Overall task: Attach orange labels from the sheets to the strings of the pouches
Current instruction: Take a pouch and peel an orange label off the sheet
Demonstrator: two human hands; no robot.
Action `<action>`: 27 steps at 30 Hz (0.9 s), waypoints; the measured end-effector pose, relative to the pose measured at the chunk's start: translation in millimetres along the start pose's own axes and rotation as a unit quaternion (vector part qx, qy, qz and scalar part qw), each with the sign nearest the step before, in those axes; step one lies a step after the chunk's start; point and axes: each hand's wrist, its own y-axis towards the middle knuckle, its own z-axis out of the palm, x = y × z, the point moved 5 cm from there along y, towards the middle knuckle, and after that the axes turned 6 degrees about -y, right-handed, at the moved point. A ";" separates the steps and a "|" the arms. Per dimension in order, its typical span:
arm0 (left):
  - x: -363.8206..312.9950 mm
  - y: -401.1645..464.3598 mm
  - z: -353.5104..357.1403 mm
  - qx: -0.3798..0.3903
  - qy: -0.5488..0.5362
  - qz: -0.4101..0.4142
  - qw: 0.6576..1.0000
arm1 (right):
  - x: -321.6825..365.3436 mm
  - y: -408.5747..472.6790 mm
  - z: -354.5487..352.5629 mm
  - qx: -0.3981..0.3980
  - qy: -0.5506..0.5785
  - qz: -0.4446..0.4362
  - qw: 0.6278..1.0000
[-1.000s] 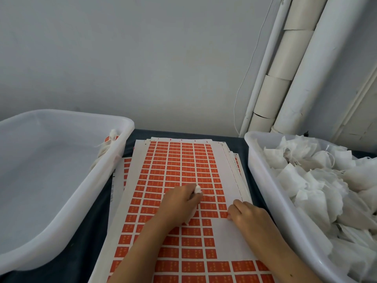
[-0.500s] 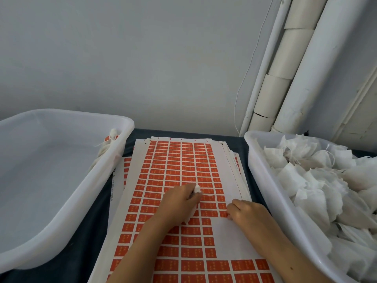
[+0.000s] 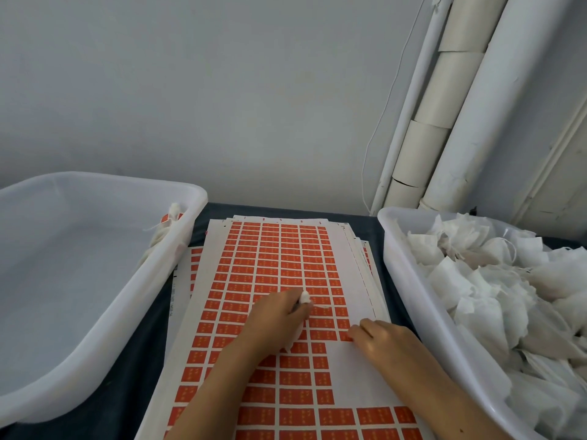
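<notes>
The left hand (image 3: pixel 279 315) keeps a white pouch (image 3: pixel 304 298) gripped over the label sheet (image 3: pixel 270 268), while the right hand's (image 3: pixel 381 339) fingertips stay pinched at an orange label (image 3: pixel 344 336) bordering the stripped patch; little has shifted, so peeling seems unfinished. Right of the sheet, a tub (image 3: pixel 400 281) holds unlabelled pouches.
</notes>
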 end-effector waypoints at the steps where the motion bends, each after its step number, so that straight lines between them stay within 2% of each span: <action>1: -0.2 0.2 0.0 -0.001 0.000 0.001 1.000 | 0.9 -1.7 -1.0 -0.007 -0.009 -0.004 1.000; 5: 0.2 0.4 0.3 -0.002 0.006 0.003 1.000 | 3.1 -7.8 -14.1 -0.108 -0.011 -0.016 0.994; 8: 0.7 0.8 0.7 -0.008 0.005 0.002 1.000 | 4.8 -5.6 -13.5 -0.126 0.002 -0.006 0.992; 20: 0.3 0.1 0.8 0.000 -0.004 0.009 1.000 | 3.7 0.3 -6.9 -0.097 -0.006 0.033 0.995; 22: 0.2 -0.2 0.5 0.001 -0.003 0.008 1.000 | 3.8 1.9 -8.7 -0.084 0.006 0.030 0.996; 24: 0.8 -0.4 0.2 0.001 -0.001 0.008 1.000 | 2.8 1.2 -7.0 -0.037 0.026 0.027 0.999; 27: 0.4 -0.8 -0.1 -0.005 -0.004 0.010 1.000 | 0.5 -0.3 -3.9 -0.034 0.040 0.012 0.999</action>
